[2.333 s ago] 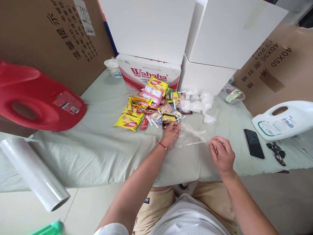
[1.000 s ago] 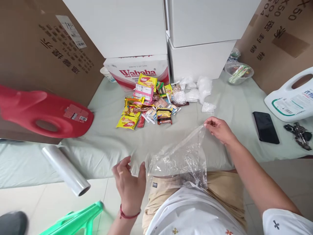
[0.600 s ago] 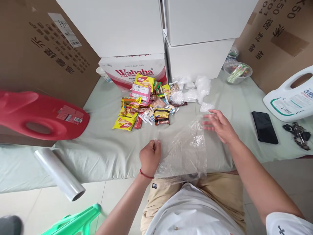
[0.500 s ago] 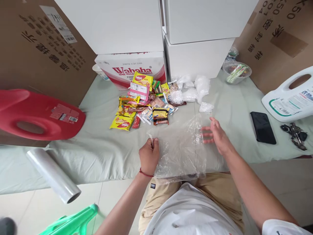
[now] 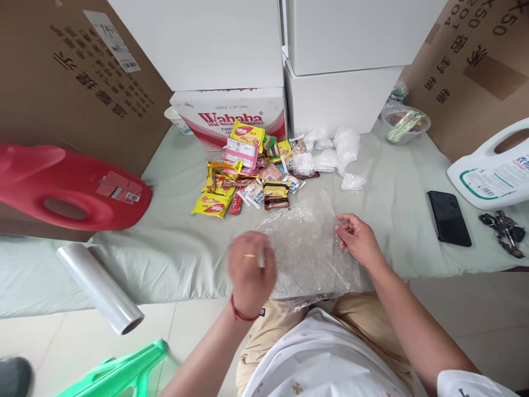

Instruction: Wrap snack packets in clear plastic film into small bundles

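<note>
A sheet of clear plastic film (image 5: 303, 253) lies crinkled at the front edge of the cloth-covered surface and hangs over my lap. My right hand (image 5: 357, 237) pinches its right side between thumb and fingers. At the film's left side is my left hand (image 5: 251, 267), blurred by motion, with its fingers curled in; whether film is between them I cannot make out. Beyond the film is a pile of wrapped snacks, with a yellow wafer packet (image 5: 212, 204) in front and a brown-and-yellow packet (image 5: 276, 194) nearest the film. Several crumpled clear-plastic bundles (image 5: 346, 146) lie right of the pile.
A film roll (image 5: 99, 286) overhangs the front edge at left, near a red jug (image 5: 86, 193). At right are a black phone (image 5: 449, 218), keys (image 5: 503, 231), a white detergent jug (image 5: 491, 171) and a clear bowl (image 5: 405, 124). White boxes (image 5: 345, 102) stand behind.
My right hand has gone from open fingers beside the film to a pinch on its right side. My left hand has turned with its fingers curled, and the film has shifted and wrinkled.
</note>
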Motion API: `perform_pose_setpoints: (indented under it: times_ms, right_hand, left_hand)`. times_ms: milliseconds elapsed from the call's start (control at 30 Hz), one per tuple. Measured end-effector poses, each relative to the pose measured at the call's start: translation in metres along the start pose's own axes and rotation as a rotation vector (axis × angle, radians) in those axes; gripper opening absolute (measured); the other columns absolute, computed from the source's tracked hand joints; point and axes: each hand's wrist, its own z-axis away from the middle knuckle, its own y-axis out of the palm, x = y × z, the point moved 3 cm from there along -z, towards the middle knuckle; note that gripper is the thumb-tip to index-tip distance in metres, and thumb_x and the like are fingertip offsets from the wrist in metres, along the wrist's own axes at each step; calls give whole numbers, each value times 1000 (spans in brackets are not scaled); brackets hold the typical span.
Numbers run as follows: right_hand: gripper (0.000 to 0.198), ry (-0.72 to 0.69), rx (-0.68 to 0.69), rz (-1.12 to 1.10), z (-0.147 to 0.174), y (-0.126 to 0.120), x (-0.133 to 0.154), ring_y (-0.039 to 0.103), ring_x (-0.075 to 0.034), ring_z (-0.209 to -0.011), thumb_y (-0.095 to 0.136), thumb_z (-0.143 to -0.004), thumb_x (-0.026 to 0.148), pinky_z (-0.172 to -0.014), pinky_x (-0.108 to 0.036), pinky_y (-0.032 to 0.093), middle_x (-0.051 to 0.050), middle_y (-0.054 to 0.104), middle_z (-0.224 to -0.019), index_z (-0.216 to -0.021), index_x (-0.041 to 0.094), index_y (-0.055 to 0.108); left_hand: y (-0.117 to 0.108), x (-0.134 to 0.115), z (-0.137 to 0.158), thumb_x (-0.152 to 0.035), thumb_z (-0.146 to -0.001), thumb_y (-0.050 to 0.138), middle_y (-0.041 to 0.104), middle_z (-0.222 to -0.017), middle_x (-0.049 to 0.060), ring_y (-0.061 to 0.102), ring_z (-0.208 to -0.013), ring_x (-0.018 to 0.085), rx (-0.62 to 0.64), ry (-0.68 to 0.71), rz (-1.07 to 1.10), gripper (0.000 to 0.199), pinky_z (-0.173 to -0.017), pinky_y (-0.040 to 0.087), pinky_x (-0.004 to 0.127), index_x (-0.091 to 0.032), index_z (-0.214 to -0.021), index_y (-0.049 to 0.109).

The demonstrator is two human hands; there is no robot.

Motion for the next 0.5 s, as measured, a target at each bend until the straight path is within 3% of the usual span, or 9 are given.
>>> perform_pose_setpoints:
  times_ms: [33, 100, 233, 300, 367, 433, 500]
  right_hand:
    - [38, -12, 1, 11, 1, 2, -1, 53, -10, -47, 71, -82, 47, -39, -23, 37, 5, 60, -73, -111, 23, 61]
    - [39, -43, -11, 47, 2, 0, -7, 54, -11, -49, 70, -82, 48, -43, -24, 41, 5, 60, -72, -112, 24, 62]
    - [31, -109, -70, 312, -2, -33, -20, 58, -16, -58, 69, -84, 45, -55, -29, 45, 2, 65, -71, -107, 25, 66]
    - [22, -167, -132, 563, -9, -52, -11, 61, -20, -64, 68, -83, 41, -60, -31, 44, -2, 69, -76, -98, 25, 69]
    - [16, -287, -227, 764, -20, -58, 16, 64, -23, -73, 64, -86, 37, -65, -34, 45, -6, 72, -87, -94, 25, 71]
    - [18, -443, -236, 829, -36, -42, 53, 65, -25, -82, 58, -91, 34, -71, -36, 46, -8, 73, -98, -98, 25, 72]
    - [21, -568, -52, 812, -57, -3, 88, 66, -24, -88, 55, -94, 31, -78, -35, 47, -7, 73, -100, -103, 25, 72]
  left_hand:
    - [8, -10, 4, -25, -96, 53, 69, -117, 13, 60, -123, 27, 144, 79, 6, 23, -105, 45, 45, -21, -116, 63]
    - [26, -10, 8, -31, -100, 48, 67, -134, 15, 54, -136, 30, 350, 106, -77, 32, -113, 38, 51, -20, -126, 64]
    - [49, 35, 9, -35, -104, 36, 49, -158, 13, 43, -148, 32, 579, 80, -246, 49, -121, 24, 62, -21, -148, 52]
    - [52, 51, 10, -37, -105, 34, 42, -162, 11, 38, -152, 29, 628, 127, -255, 52, -124, 19, 62, -24, -154, 45]
    - [50, 57, 12, -38, -106, 32, 40, -164, 9, 35, -153, 27, 625, 151, -255, 53, -125, 15, 61, -26, -157, 42]
    - [48, 55, 13, -39, -106, 31, 39, -164, 9, 35, -153, 27, 607, 151, -254, 54, -126, 14, 61, -26, -157, 40]
    - [47, 52, 14, -44, -105, 32, 39, -164, 10, 33, -154, 28, 598, 148, -252, 56, -126, 14, 61, -26, -158, 40]
